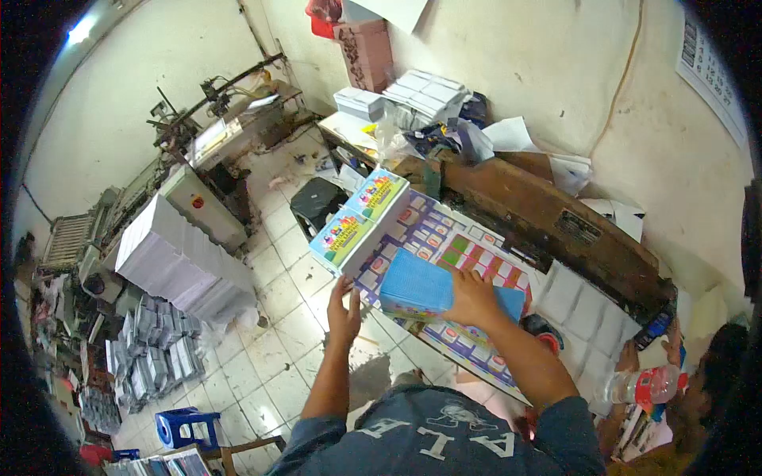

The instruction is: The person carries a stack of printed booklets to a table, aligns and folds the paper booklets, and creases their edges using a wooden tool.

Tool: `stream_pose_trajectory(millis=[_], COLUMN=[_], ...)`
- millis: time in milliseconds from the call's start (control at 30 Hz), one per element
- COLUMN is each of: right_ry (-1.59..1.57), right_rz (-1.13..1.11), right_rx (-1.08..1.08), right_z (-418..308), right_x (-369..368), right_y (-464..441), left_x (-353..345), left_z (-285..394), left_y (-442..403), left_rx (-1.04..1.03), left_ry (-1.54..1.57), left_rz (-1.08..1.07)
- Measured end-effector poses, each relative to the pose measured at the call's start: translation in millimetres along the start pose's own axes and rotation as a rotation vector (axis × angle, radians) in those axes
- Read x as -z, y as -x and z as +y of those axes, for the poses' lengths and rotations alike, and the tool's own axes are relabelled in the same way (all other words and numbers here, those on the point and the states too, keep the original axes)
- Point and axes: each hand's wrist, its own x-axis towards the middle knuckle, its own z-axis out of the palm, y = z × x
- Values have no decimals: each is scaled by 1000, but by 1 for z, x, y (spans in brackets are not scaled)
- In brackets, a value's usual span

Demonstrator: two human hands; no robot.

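Note:
My left hand (343, 314) is open at the near-left table edge, fingers extended and partly apart, close to the lower end of two piles of booklets (348, 232) with colourful cartoon covers. Whether its fingertips touch them I cannot tell. My right hand (474, 300) grips a thick stack of blue-topped booklets (416, 282) at its right end, with more blue showing past the hand. The stack sits on printed sheets (475, 255) with rows of small coloured boxes, spread over the table.
A brown metal machine beam (548, 214) runs along the table's far side. White paper piles (587, 313) lie at right, near a plastic bottle (643, 386) and another person. Tall paper stacks (178, 254), bundles (155, 341) and a blue stool (188, 427) stand on the floor at left.

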Motion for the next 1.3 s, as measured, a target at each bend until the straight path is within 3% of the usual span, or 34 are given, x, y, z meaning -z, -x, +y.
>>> stream_pose_trajectory(millis=[200, 267, 300, 400, 433, 500, 567, 633, 767, 833, 867, 1033, 1100, 1300], right_ry=[-6, -368, -368, -1189, -1187, -1609, -1745, -2112, -2152, -2136, -2183, -2078, -2034, -2100], right_rz=[97, 178, 168, 262, 271, 226, 179, 207, 351, 406, 358, 335, 339, 357], right_rx=[-48, -133, -137, -301, -307, -367, -429, -354, -450, -509, -505, -652, -739, -726], right_z=[16, 24, 30, 19, 18, 17, 6, -9, -43, -59, -56, -70, -75, -72], right_x=[1, 18, 21, 37, 32, 11, -19, -57, -98, -113, -126, -98, -100, -111], right_y=[-1, 2, 0, 1, -4, -21, -43, -74, -128, -144, -152, -165, -162, -158], left_x=[29, 46, 56, 85, 91, 99, 95, 83, 28, 8, 0, -4, -8, 2], left_z=[-8, -24, -40, -43, -46, -60, -53, -69, -96, -88, -114, -103, -117, -98], left_y=[47, 50, 45, 0, -24, -90, -153, -221, -302, -305, -311, -308, -295, -292], left_rx=[192, 181, 189, 231, 228, 289, 327, 373, 519, 414, 540, 654, 636, 690], left_ry=[163, 199, 206, 172, 184, 184, 238, 273, 461, 495, 549, 655, 563, 576], left_rz=[113, 214, 253, 304, 313, 234, 85, -187, -733, -942, -1082, -1152, -1047, -1113])
